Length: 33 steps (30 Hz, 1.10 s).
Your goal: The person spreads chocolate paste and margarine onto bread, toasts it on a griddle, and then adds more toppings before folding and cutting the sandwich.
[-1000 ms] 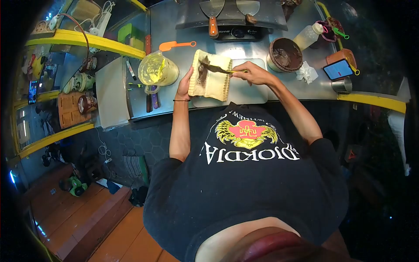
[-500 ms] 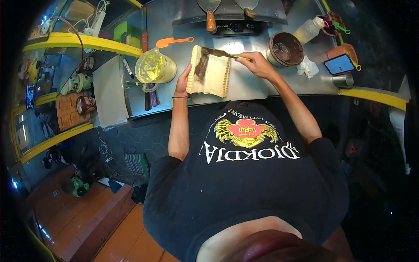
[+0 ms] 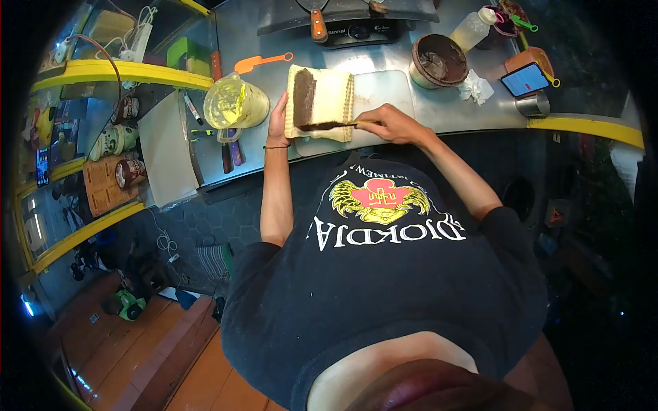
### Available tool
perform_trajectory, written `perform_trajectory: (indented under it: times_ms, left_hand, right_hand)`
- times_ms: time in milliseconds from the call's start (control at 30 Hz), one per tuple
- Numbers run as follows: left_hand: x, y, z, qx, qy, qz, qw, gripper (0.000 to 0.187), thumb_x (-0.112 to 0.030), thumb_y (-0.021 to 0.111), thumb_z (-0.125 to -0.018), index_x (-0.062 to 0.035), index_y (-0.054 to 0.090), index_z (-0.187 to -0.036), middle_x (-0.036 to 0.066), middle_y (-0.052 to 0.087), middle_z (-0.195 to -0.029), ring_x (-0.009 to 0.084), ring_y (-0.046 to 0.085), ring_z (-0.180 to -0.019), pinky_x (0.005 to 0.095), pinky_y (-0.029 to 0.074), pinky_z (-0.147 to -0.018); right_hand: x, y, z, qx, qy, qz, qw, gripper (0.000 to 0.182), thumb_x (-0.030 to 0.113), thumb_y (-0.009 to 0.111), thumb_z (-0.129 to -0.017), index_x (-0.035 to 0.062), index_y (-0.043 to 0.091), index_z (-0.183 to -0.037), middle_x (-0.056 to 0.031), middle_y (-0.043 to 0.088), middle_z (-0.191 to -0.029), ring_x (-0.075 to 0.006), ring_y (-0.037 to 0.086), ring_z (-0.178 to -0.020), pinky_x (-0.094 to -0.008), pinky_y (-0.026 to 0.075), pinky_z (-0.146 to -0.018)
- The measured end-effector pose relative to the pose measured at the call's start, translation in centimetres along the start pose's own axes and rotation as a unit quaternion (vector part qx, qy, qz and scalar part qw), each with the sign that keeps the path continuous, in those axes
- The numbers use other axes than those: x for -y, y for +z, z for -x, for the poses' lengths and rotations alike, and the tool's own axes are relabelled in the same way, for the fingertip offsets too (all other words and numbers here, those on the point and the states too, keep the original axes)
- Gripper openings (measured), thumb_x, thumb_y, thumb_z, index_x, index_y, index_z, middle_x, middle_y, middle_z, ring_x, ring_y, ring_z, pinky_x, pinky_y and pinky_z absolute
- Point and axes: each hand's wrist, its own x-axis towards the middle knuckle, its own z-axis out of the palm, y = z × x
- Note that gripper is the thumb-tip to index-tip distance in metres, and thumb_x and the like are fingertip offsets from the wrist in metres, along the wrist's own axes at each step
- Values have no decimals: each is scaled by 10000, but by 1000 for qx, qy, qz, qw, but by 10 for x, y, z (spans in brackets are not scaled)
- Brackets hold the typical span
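A rectangular piece of bread lies split or unfolded over a white board. Dark brown spread covers a strip along its left side. My left hand grips the bread's left edge, fingers partly hidden behind it. In my right hand is a spreading knife, its brown-coated blade lying across the lower part of the bread with the tip at the spread. The right fingers wrap round the handle.
Left of the bread stands a plastic jug with yellow residue, below an orange spatula. To the right are a tub of brown spread, crumpled tissue, a phone and a metal cup. A stove stands behind.
The knife has moved from the bread's top edge down to its lower part. The brown strip on the left is now fuller and more even. My left hand still holds the bread.
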Motion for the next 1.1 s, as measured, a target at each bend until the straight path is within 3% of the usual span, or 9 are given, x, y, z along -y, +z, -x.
perform_trajectory:
  times_ms: [200, 267, 333, 400, 467, 567, 733, 867, 1100]
  left_hand:
    - [18, -2, 21, 24, 2, 72, 997, 487, -378, 382, -1043, -12, 494, -1344, 138, 597, -1284, 260, 595, -1154, 401, 467, -1010]
    - [18, 2, 18, 15, -2, 80, 997, 482, -372, 383, -1043, -11, 495, -1342, 137, 604, -1276, 263, 599, -1147, 403, 467, -1009]
    - [16, 1, 14, -11, 5, 54, 998, 474, -364, 380, -1044, -16, 495, -1344, 138, 605, -1277, 260, 601, -1146, 403, 467, -1007]
    - [15, -1, 15, -1, 13, 51, 999, 462, -345, 374, -1046, -19, 487, -1353, 140, 600, -1286, 259, 600, -1150, 402, 470, -1009]
    - [15, -5, 16, 53, 10, 79, 995, 452, -325, 370, -1047, -19, 478, -1361, 143, 596, -1294, 260, 599, -1156, 404, 472, -1014]
    - [15, -3, 19, 34, 16, 62, 997, 446, -315, 360, -1049, -22, 475, -1364, 148, 591, -1301, 264, 597, -1163, 406, 475, -1015]
    - [16, -7, 17, 50, 11, 69, 996, 453, -325, 355, -1051, -27, 472, -1372, 147, 587, -1308, 270, 591, -1171, 417, 469, -1019]
    - [17, -7, 13, 59, 4, 110, 992, 459, -322, 349, -1053, -24, 466, -1382, 142, 576, -1326, 282, 574, -1194, 426, 450, -1036]
    - [15, -5, 14, 76, 10, 106, 991, 454, -319, 351, -1051, -21, 473, -1371, 145, 582, -1316, 285, 589, -1171, 432, 459, -1029]
  right_hand:
    - [0, 30, 3, -202, 60, 66, 975, 203, 198, 574, -929, 60, 699, -1012, -216, 642, -771, -390, 632, -674, -433, 488, -626]
    - [13, 46, 4, -12, -9, 134, 991, 189, 199, 571, -924, 76, 692, -1001, -215, 643, -774, -391, 640, -686, -449, 498, -627]
    - [13, 55, 5, 14, -66, 122, 990, 169, 180, 563, -921, 70, 676, -983, -220, 636, -758, -400, 630, -686, -467, 497, -626]
    - [11, 45, 9, -18, -63, 53, 996, 172, 182, 573, -929, 35, 662, -937, -223, 621, -725, -343, 642, -630, -435, 490, -600]
    - [-6, 21, -1, -135, 12, -42, 990, 223, 207, 595, -938, 5, 681, -976, -179, 578, -644, -160, 471, -556, -369, 425, -562]
    - [-23, 0, -28, -219, 21, -22, 975, 253, 212, 593, -936, 0, 691, -1033, -170, 599, -673, -159, 474, -596, -365, 435, -593]
    - [-17, -12, -42, 3, 33, -39, 999, 297, 223, 598, -931, -45, 680, -1030, -169, 676, -777, -171, 573, -704, -338, 472, -693]
    - [-11, 6, -29, 69, 10, -69, 995, 281, 206, 595, -930, -50, 675, -1013, -183, 681, -798, -177, 579, -722, -344, 474, -716]
    - [-3, 18, -4, -23, 6, -67, 998, 253, 210, 589, -936, -19, 672, -1006, -202, 647, -751, -179, 523, -611, -348, 444, -609]
